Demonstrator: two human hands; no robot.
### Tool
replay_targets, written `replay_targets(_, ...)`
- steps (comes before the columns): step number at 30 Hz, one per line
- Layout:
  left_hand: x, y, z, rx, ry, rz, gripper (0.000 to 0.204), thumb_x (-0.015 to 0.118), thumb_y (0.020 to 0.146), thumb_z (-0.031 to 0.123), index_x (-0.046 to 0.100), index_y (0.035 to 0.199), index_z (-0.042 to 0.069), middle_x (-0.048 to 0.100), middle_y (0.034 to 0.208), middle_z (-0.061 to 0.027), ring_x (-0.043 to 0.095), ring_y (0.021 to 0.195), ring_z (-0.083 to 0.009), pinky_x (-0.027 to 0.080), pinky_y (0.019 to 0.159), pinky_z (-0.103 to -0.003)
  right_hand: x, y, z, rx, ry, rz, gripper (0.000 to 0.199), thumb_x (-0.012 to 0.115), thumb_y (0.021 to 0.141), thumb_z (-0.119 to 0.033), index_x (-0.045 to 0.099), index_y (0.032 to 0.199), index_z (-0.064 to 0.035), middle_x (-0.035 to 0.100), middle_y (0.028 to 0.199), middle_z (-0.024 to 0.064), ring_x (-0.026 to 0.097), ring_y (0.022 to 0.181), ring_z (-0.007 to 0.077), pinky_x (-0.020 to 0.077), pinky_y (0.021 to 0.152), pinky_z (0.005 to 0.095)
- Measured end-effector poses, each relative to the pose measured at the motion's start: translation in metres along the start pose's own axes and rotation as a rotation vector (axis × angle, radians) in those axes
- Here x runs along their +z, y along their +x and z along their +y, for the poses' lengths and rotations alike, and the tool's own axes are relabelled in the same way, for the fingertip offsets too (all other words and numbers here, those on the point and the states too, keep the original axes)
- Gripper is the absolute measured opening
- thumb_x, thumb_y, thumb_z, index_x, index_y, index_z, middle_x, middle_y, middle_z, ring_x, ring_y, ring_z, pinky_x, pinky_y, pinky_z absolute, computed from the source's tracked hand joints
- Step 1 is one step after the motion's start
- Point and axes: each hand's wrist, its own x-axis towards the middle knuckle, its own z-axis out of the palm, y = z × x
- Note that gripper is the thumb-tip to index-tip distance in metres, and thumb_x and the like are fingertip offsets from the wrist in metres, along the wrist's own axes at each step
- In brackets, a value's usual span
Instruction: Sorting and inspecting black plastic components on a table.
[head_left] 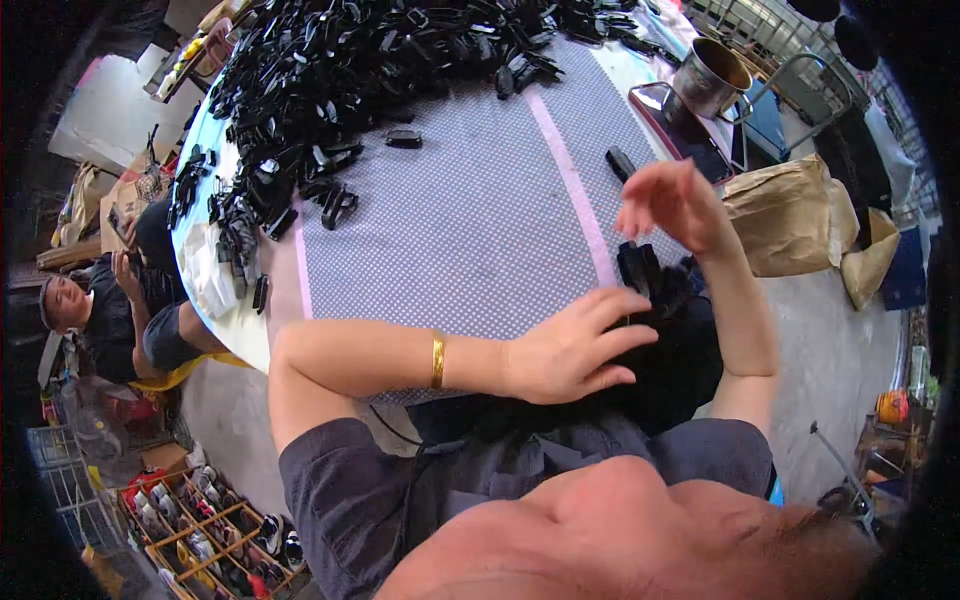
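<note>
My left hand (570, 345) reaches across my body and presses on a bundle of black plastic pieces (655, 285) at the table's near right edge, a gold bangle (438, 360) on its wrist. My right hand (675, 205) hovers just above that bundle with its fingers loosely spread and nothing in it. A large heap of black plastic parts (370, 70) covers the far half of the table.
The table has a dotted grey cloth (460, 220) with pink stripes. A metal pot (712, 75) and brown paper bags (790, 210) are at the right. A person (110, 310) sits low at the left. Shoe racks (200, 520) are on the floor.
</note>
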Motion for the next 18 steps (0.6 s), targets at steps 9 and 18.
replay_targets(9, -0.019, -0.019, 0.004, 0.287, 0.042, -0.319, 0.039, 0.059, 0.08, 0.028, 0.052, 0.108, 0.003, 0.05, 0.112, -0.016, 0.041, 0.116, -0.0342, 0.027, 0.101, -0.052, -0.019, 0.017, 0.016, 0.093, -0.757, 0.174, 0.041, 0.048, 0.089, -0.035, 0.056, 0.111, -0.0002, 0.058, 0.109, 0.0078, 0.05, 0.105, 0.0153, 0.0362, 0.092, 0.03)
replay_targets(18, -0.084, -0.065, -0.001, -0.048, 0.384, -0.379, 0.064, 0.064, 0.072, 0.038, 0.043, 0.123, 0.006, 0.037, 0.128, -0.0191, 0.032, 0.123, -0.0343, 0.022, 0.102, -0.052, 0.05, -0.016, -0.002, -0.111, -0.995, -0.423, 0.028, 0.074, 0.062, -0.015, 0.063, 0.087, -0.0071, 0.059, 0.094, 0.0062, 0.051, 0.101, 0.0262, 0.035, 0.091, 0.0423)
